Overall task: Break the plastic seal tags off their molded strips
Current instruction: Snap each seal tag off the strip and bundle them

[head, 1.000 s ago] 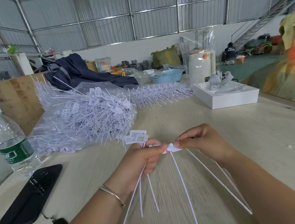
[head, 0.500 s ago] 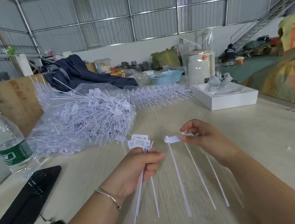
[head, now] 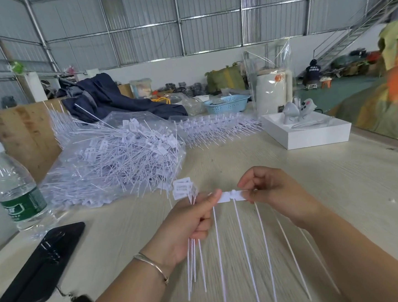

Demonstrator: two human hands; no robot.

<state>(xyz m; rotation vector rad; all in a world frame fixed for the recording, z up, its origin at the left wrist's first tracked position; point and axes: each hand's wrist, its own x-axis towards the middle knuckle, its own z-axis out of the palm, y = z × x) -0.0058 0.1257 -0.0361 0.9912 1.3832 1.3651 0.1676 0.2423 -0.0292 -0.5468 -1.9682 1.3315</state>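
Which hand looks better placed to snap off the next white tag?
Probably the left hand: its thumb and forefinger pinch the end tag of the white plastic strip, with its bundle of loose tags beside it. The right hand only steadies the strip.

Single head cam, wide-angle, looks fwd and down, close above both hands' pinch, warehouse bkgd beyond
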